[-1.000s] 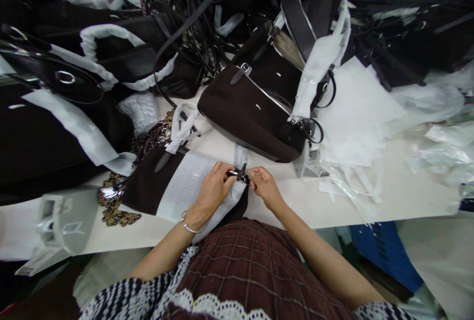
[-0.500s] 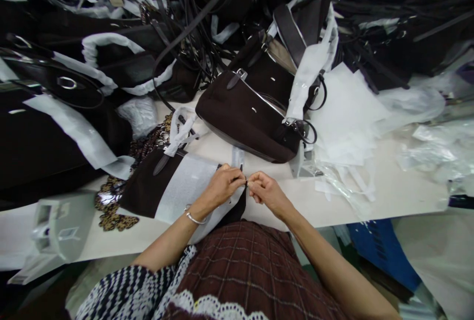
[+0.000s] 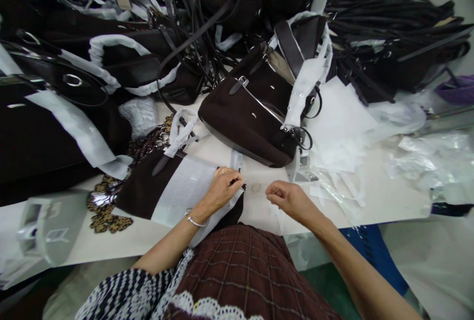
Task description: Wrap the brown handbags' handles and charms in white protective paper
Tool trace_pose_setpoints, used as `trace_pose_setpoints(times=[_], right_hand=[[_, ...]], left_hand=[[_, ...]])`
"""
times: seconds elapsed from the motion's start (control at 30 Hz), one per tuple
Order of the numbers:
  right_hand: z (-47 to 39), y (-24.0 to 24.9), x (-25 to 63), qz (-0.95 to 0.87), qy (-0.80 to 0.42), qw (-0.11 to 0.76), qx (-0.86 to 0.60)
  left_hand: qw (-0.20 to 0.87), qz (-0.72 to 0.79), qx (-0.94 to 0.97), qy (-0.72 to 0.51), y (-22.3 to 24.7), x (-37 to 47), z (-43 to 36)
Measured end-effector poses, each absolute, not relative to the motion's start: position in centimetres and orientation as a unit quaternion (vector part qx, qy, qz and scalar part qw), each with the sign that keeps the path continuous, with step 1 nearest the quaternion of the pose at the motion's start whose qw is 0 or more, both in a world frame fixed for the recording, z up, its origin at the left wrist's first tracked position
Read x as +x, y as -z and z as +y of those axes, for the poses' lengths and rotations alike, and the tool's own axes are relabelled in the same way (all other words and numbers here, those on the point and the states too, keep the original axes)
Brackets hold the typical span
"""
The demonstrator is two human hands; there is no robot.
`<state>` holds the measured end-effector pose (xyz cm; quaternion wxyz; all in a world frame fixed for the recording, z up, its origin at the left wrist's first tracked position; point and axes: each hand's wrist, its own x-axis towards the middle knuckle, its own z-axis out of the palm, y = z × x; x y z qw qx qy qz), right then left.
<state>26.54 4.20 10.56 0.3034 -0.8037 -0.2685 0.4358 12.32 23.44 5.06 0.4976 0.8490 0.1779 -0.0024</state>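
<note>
In front of me lies a dark brown handbag (image 3: pixel 138 191) with a sheet of white tissue paper (image 3: pixel 181 186) wrapped around its middle. My left hand (image 3: pixel 224 186) rests on its right end, with fingers closed at a small dark part of the bag beside a bit of metal. To the right, my right hand (image 3: pixel 291 199) hovers apart from the bag, thumb and fingers pinched together. Whatever may be in that pinch is too small to make out. On the table between the hands shows a small pale loop (image 3: pixel 256 188).
A larger brown handbag (image 3: pixel 248 112) with wrapped handles lies just beyond. Tissue sheets (image 3: pixel 336 117) and clear plastic (image 3: pixel 425 157) are at right. Leopard-patterned charms (image 3: pixel 111 223) and a grey tape dispenser (image 3: pixel 52 228) sit at left. Piled bags and straps (image 3: pixel 388 28) fill the back.
My right hand has moved away to the right from the bag's end and from my left hand. The small loop on the table now shows between them. My left hand stays at the bag.
</note>
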Motion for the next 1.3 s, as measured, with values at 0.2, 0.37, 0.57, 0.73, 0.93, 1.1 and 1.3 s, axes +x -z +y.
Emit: trace_pose_setpoints(times=[0.2,0.37,0.57,0.73,0.93,1.1,1.3], right_hand=[[7.1,-9.0,24.3,-0.041,-0.455,0.605,-0.653],[9.4,-7.8,22.5,0.119,-0.472,0.719,-0.497],[9.0,-7.9,23.1,0.096,-0.527,0.666,-0.519],[9.0,-7.7,23.1,0.017,-0.479,0.618,-0.623],[9.8,-7.6,22.6,-0.044,-0.431,0.556,-0.710],[9.6,-7.2,22.8,-0.045,-0.423,0.546,-0.722],[9.6,-7.1,22.7,-0.056,-0.432,0.525,-0.731]], left_hand=[[0.522,0.187,0.832,0.015,-5.2,12.6,23.7],[0.529,0.196,0.825,0.015,-5.4,12.6,23.8],[0.548,0.199,0.812,-0.005,-5.4,12.6,23.9],[0.549,0.191,0.814,-0.007,-5.7,12.5,23.9],[0.502,0.170,0.848,-0.008,-5.7,12.2,23.7],[0.499,0.167,0.850,-0.006,-5.3,12.1,23.6],[0.490,0.156,0.857,-0.002,-5.1,12.2,23.7]])
